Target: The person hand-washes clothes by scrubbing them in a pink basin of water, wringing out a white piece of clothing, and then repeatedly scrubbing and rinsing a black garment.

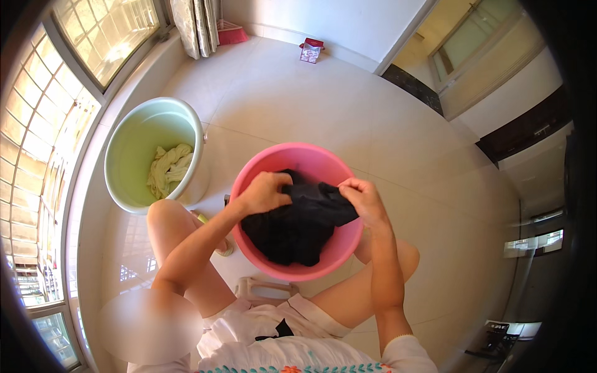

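Note:
Between my knees stands a pink plastic basin (298,272) with a bundle of black cloth (289,233) in it. My left hand (267,192) is over the left side of the basin, its thumb and fingers curled onto the dark fabric. At the basin's right rim, my right hand (361,198) pinches an edge of the same cloth between thumb and fingers. A stretch of fabric is raised between the two hands, while the bulk lies in the basin. The cloth's exact kind of garment cannot be made out.
To the left, a pale green bucket (135,140) holds light yellowish cloth (170,168). A plastic stool (266,289) shows beneath me. By the far wall are a red dustpan or broom head (232,32) and a small box (311,50). Barred windows (42,116) line the left.

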A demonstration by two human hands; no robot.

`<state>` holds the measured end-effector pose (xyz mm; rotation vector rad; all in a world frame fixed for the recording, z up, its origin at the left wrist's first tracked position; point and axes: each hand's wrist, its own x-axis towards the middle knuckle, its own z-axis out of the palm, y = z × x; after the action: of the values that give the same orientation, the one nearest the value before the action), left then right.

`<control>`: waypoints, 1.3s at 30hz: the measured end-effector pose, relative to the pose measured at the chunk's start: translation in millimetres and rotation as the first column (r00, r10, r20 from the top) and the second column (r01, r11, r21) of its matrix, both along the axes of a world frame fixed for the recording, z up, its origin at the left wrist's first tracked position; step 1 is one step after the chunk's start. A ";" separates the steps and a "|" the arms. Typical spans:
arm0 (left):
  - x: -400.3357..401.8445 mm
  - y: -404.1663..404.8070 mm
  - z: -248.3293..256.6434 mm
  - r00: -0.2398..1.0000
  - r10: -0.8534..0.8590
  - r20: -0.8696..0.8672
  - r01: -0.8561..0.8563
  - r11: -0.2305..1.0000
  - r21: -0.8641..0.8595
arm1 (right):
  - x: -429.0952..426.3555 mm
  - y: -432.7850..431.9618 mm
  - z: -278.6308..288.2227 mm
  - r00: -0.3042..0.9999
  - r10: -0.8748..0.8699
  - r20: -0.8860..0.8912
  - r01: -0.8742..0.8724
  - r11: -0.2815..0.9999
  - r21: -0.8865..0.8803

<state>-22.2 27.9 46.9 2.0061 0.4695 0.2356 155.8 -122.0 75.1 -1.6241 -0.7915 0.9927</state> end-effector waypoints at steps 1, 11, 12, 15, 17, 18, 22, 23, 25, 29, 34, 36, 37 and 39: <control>-2.1 5.7 9.9 1.000 0.031 -0.001 -0.031 0.988 -0.151 | -1.9 2.4 14.9 0.999 -0.011 -0.052 0.012 1.000 0.017; -9.7 29.9 17.8 0.832 0.439 0.340 -0.122 0.742 -0.659 | -7.3 14.1 32.9 0.972 -0.133 0.192 0.109 0.985 0.132; -11.5 31.6 12.2 0.836 0.436 0.333 -0.128 0.746 -0.653 | -2.9 12.3 20.1 0.948 -0.111 0.298 0.096 0.993 0.065; -13.3 29.3 7.9 0.849 0.422 0.319 -0.117 0.738 -0.665 | 0.7 8.4 -15.7 0.926 -0.021 0.376 0.066 0.992 -0.109; -17.2 31.0 3.6 0.862 0.415 0.291 -0.144 0.751 -0.644 | 0.4 4.6 -22.1 0.929 0.156 0.336 -0.038 0.942 -0.333; -19.4 30.9 3.2 0.861 0.420 0.286 -0.152 0.749 -0.645 | 0.6 4.4 -32.8 0.953 0.204 0.223 -0.101 0.911 -0.400; -17.1 26.8 14.0 0.820 0.466 0.332 -0.089 0.677 -0.730 | 6.0 2.9 -89.8 0.827 0.455 0.329 -0.228 0.808 -0.543; -17.2 25.8 18.0 0.794 0.494 0.355 -0.054 0.639 -0.768 | 3.5 5.3 -105.9 0.720 0.510 0.471 -0.188 0.797 -0.574; -19.7 28.0 23.4 0.770 0.498 0.399 0.026 0.601 -0.799 | -2.6 13.2 -128.2 0.728 0.499 0.469 -0.169 0.795 -0.583; -24.8 35.2 34.4 0.710 0.522 0.472 0.149 0.544 -0.826 | -0.4 9.4 -195.3 0.765 0.371 0.527 -0.199 0.914 -0.354; -36.4 45.2 29.5 0.718 0.528 0.454 0.082 0.583 -0.808 | -5.0 21.9 -141.4 0.950 -0.138 -0.279 0.116 0.989 -0.096; -36.3 43.4 30.4 0.738 0.530 0.418 0.034 0.590 -0.807 | 0.5 20.8 -120.6 0.844 -0.273 -0.462 0.319 0.947 0.024; -35.2 41.8 29.4 0.748 0.518 0.415 0.024 0.603 -0.797 | 3.0 22.1 -109.4 0.745 -0.322 -0.584 0.442 0.894 0.071; -32.1 39.2 27.7 0.770 0.493 0.404 0.003 0.631 -0.775 | 12.5 26.4 -76.5 0.747 -0.291 -0.598 0.409 0.910 0.067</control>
<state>-54.3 67.1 74.5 0.9462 0.3609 0.7106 168.3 -95.6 -1.4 -1.1389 -0.1413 1.0141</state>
